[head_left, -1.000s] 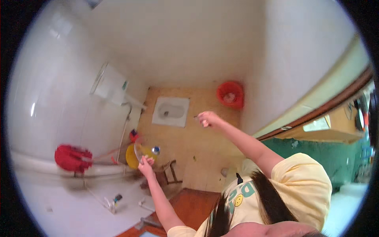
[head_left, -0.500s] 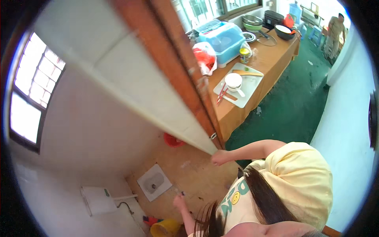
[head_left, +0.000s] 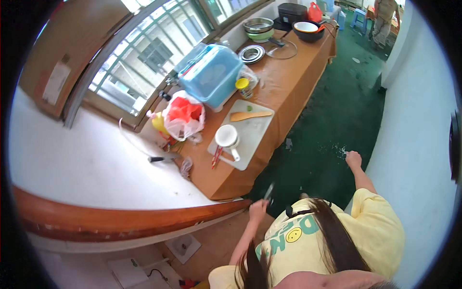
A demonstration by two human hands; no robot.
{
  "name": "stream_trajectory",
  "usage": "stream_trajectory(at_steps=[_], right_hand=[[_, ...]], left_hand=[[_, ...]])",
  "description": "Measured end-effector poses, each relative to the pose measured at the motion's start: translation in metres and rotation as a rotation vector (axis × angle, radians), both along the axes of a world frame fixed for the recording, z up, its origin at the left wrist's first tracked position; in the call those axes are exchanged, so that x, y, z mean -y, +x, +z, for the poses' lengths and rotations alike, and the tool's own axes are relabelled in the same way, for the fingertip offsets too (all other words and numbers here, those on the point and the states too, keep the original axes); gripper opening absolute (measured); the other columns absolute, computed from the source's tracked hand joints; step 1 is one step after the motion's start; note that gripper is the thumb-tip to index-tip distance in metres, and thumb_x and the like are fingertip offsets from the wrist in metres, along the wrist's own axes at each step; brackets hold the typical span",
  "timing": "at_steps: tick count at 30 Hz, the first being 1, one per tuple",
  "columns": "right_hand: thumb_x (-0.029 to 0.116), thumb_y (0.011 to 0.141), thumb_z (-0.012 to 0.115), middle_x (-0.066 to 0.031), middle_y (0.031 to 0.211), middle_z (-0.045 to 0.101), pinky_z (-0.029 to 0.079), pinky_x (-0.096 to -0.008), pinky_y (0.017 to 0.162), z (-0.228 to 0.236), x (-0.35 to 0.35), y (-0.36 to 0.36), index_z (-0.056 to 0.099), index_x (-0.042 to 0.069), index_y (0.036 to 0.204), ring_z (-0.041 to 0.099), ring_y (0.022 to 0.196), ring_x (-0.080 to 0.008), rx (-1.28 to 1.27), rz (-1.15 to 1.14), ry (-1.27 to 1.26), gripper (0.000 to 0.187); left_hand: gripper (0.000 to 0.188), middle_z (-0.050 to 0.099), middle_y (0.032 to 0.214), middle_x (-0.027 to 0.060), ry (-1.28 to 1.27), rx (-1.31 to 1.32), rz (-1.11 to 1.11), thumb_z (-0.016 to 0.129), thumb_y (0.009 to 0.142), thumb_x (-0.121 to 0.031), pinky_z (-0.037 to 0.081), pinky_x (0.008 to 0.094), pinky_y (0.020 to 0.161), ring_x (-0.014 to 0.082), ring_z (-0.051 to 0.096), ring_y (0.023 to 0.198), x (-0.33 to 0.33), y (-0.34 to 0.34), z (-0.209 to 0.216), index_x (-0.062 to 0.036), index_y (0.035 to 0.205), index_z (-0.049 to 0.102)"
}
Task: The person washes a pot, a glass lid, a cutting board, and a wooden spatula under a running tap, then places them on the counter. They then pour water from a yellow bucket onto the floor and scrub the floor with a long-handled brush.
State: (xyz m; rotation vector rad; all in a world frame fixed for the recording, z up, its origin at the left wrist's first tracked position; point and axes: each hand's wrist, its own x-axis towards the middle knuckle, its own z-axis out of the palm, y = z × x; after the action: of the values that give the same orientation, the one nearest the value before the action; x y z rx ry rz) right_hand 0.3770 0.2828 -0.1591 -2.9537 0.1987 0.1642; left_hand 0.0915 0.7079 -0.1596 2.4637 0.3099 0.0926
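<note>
My left hand (head_left: pixel 258 211) is closed around a thin silvery tool (head_left: pixel 270 190) that sticks up past the fingers. It is blurred, and I cannot make out its exact kind. The hand is beside the end of the orange-brown door frame (head_left: pixel 216 211), near the corner of a long table. Out to the right, over the green floor, my right hand (head_left: pixel 353 159) is loosely curled, with nothing visible in it. On the table's near end, a white cutting board (head_left: pixel 250 144) carries a white handled pot (head_left: pixel 227 136), a wooden spatula (head_left: pixel 250 115) and red chopsticks (head_left: pixel 217 156).
A brown-covered table (head_left: pixel 269 156) runs along the window wall. On it are a blue lidded box (head_left: pixel 211 74), a yellow-lidded can (head_left: pixel 244 88), a bag with red contents (head_left: pixel 184 115) and bowls (head_left: pixel 259 29). A wall (head_left: pixel 418 144) borders the right. Far off stands a person (head_left: pixel 383 21).
My right hand has left the wall edge by the doorway and swung right. The left hand has come up to the doorway with the silvery tool. My view has turned toward the table.
</note>
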Motion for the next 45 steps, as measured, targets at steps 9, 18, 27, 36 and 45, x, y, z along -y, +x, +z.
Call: stream_trajectory(at_steps=[9,18,27,36,45], right_hand=[[0.024,0.077,0.056,-0.0188,0.093,0.058,0.046,-0.0431,0.071,-0.058,0.169,0.042,0.057,0.002,0.090,0.057,0.086,-0.0346,-0.021,-0.399,-0.060,0.026],[0.028,0.074,0.055,-0.0202,0.089,0.060,0.046,-0.0403,0.070,-0.072,0.184,0.061,0.058,-0.001,0.090,0.058,0.084,-0.0335,-0.236,-0.676,0.115,0.033],[0.035,0.076,0.054,-0.0192,0.078,0.061,0.045,-0.0427,0.066,0.020,0.097,0.302,0.060,-0.003,0.079,0.060,0.075,-0.0326,-0.092,-0.733,0.436,0.038],[0.032,0.072,0.057,-0.0163,0.077,0.061,0.046,-0.0440,0.066,0.044,-0.105,0.653,0.057,0.008,0.080,0.058,0.077,-0.0353,-0.064,0.035,0.363,0.026],[0.036,0.069,0.064,-0.0142,0.084,0.060,0.049,-0.0385,0.062,0.080,-0.314,0.838,0.056,0.004,0.088,0.061,0.074,-0.0287,-0.013,0.644,0.287,0.038]], left_hand=[[0.028,0.063,0.077,0.0130,-1.368,-0.009,0.409,0.045,0.089,-0.023,0.049,0.0252,0.056,0.0177,0.059,0.059,0.050,0.289,0.054,0.0026,0.093,0.056],[0.028,0.059,0.104,0.0092,-1.891,-0.034,0.052,0.047,0.083,-0.013,0.048,0.0293,0.068,0.0181,0.058,0.084,0.010,0.518,0.095,-0.0046,0.110,0.051],[0.030,0.056,0.113,0.0083,-1.760,0.078,-0.043,0.045,0.087,-0.011,0.047,0.0294,0.072,0.0178,0.057,0.093,-0.031,0.737,0.156,-0.0103,0.117,0.046],[0.027,0.056,0.110,0.0096,-1.587,0.244,0.041,0.041,0.089,-0.010,0.043,0.0317,0.080,0.0212,0.055,0.096,-0.071,1.022,0.206,-0.0126,0.116,0.046],[0.029,0.055,0.112,0.0091,-1.546,0.189,0.314,0.045,0.088,-0.013,0.042,0.0329,0.082,0.0231,0.054,0.097,-0.094,1.167,0.160,-0.0122,0.116,0.042]])
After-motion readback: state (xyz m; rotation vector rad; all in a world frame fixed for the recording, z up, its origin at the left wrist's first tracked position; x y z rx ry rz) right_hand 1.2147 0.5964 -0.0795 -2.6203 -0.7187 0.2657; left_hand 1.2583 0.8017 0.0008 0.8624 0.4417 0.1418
